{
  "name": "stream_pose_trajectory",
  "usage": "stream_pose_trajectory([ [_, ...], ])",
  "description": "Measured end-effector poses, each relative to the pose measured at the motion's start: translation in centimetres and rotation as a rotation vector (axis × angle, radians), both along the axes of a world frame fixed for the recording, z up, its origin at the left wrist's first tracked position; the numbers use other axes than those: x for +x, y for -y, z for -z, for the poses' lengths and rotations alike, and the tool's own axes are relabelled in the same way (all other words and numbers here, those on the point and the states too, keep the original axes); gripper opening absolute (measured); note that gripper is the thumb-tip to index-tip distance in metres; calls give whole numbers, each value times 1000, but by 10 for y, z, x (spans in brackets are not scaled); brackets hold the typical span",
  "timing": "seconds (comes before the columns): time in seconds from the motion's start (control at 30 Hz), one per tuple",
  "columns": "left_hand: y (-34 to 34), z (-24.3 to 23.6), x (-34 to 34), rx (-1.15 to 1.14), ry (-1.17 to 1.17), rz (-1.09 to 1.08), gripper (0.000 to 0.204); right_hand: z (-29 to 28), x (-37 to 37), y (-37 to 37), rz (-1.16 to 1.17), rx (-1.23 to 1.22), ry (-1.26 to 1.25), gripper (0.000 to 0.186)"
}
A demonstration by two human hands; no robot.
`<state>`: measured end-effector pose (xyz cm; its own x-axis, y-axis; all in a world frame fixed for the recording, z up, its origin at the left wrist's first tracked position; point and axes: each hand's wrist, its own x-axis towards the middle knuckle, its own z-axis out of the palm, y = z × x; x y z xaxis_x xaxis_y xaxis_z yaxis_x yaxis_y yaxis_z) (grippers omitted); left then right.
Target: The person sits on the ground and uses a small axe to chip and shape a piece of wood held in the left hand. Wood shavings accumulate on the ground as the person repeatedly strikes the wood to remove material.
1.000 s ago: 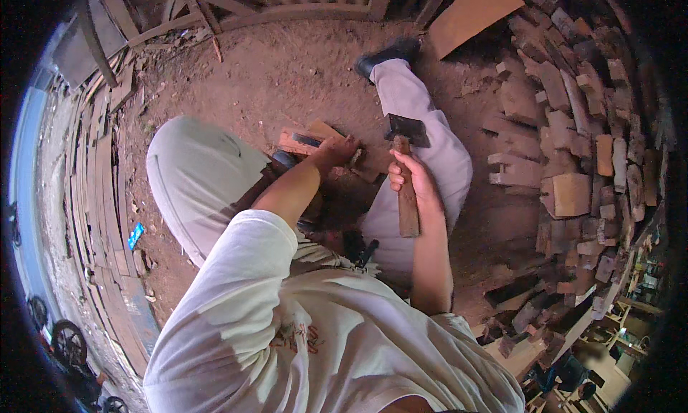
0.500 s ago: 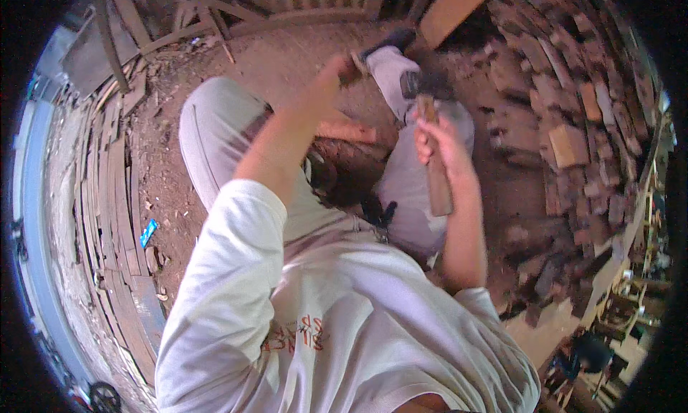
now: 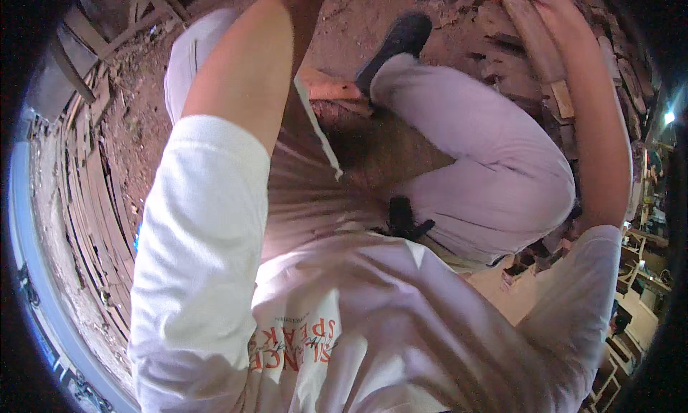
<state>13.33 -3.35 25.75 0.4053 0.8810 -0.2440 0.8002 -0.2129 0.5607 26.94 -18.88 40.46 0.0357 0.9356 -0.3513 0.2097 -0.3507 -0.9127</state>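
Observation:
My left forearm (image 3: 247, 62) reaches up past the top edge, and the hand at its end lies outside the picture. At the top right my right hand (image 3: 541, 1) is closed around a hammer's wooden handle (image 3: 534, 37). The handle's thick end points down along my forearm; the hammer's head is cut off by the top edge. A reddish-brown piece of wood (image 3: 330, 89) lies on the ground between my legs, partly hidden by my left arm. Next to that arm hangs a thin pale strip (image 3: 321, 130).
My bent right leg (image 3: 480, 176) and dark shoe (image 3: 401, 44) take up the middle right. A black object (image 3: 407, 216) rests at my lap. Long planks (image 3: 100, 198) line the left side; wood pieces (image 3: 562, 98) are piled at the right. Bare soil (image 3: 344, 19) shows ahead.
Both hands have risen toward the top edge. My left hand has left the picture, and my right hand with the hammer has moved up and right. The view has tilted, so my right leg appears larger.

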Motion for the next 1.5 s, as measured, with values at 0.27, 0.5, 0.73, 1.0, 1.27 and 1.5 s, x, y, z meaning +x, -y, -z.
stream_pose_trajectory([
  [0.27, -81, 129, -1, 106, 159, 267, 45, 52, 6, -15, -71, -133, -239, 15],
  [0.5, -73, 215, 3, 42, 238, 170, 45, 66, -12, -34, -44, -86, -2, 23],
  [0.73, -3, 224, -21, -78, 471, 30, 48, 108, -3, -67, -97, -251, 117, 30],
  [1.0, -27, 303, 21, 85, 377, 236, 36, 169, 8, -120, -215, -483, 106, 19],
  [1.27, -13, 303, 10, -84, 478, 226, 31, 194, 14, -125, -250, -572, 146, 17],
  [1.5, -3, 282, 5, -199, 438, 158, 29, 211, 26, -120, -286, -607, 176, 17],
])
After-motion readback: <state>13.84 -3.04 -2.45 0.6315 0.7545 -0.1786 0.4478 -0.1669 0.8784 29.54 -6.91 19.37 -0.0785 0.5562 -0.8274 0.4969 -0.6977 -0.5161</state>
